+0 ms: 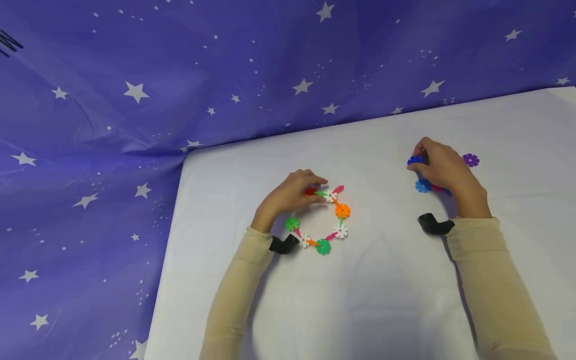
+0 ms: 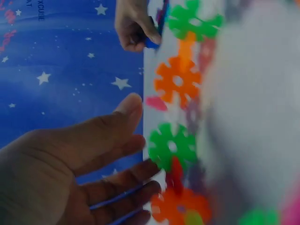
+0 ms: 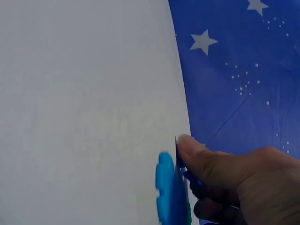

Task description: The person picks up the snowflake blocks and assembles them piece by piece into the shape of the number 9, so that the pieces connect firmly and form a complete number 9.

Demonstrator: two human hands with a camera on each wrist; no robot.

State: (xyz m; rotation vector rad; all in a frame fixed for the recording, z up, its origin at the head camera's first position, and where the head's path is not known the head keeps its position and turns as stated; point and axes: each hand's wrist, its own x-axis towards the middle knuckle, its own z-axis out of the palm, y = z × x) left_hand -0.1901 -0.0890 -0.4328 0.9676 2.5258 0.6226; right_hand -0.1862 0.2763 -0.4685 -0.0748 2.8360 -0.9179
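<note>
Several notched plastic snowflake discs, slotted together flat and edge-on by turns, form a curved chain (image 1: pixel 323 246) on the white table. My left hand (image 1: pixel 294 192) is over the chain's far left part, covering some of it. In the left wrist view its fingers are loosely extended, fingertips beside a green disc (image 2: pixel 172 146) and nothing gripped. Further right, my right hand (image 1: pixel 443 162) pinches a dark blue disc (image 1: pixel 416 160) between thumb and fingers. Just below that hand lies a lighter blue disc (image 1: pixel 423 186), with a pink piece partly hidden by the hand.
A purple disc (image 1: pixel 470 160) lies right of my right hand. Black wrist mounts (image 1: pixel 284 244) stick out from both sleeves. The white table (image 1: pixel 360 310) meets a blue-purple star-printed cloth (image 1: pixel 270 60) along its far and left edges.
</note>
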